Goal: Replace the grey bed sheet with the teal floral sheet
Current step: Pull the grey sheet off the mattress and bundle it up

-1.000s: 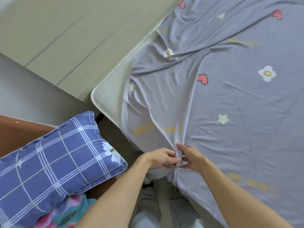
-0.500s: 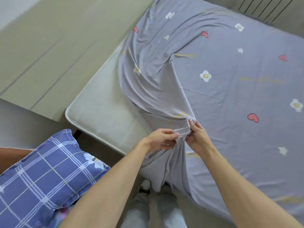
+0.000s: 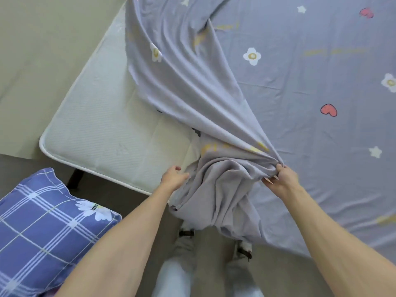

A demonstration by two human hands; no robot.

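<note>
The grey bed sheet (image 3: 300, 86), printed with flowers, hearts and stars, covers the right part of the bed and is peeled back off the near left corner. My right hand (image 3: 280, 179) pinches a gathered bunch of it above the bed's near edge. My left hand (image 3: 174, 177) is at the left side of the bunched cloth, fingers loosely bent and touching the folds. The white mattress (image 3: 102, 125) lies bare at the left corner. The teal floral sheet is not visible now.
A blue plaid pillow (image 3: 42, 232) with a daisy print lies at the lower left. A beige floor (image 3: 42, 50) runs along the bed's left side. My legs and feet (image 3: 188, 243) stand at the bed's near edge, under the hanging cloth.
My right hand has pulled the bunched sheet to the right, baring more mattress. My left hand let go of the bunch and now sits apart at its left side.
</note>
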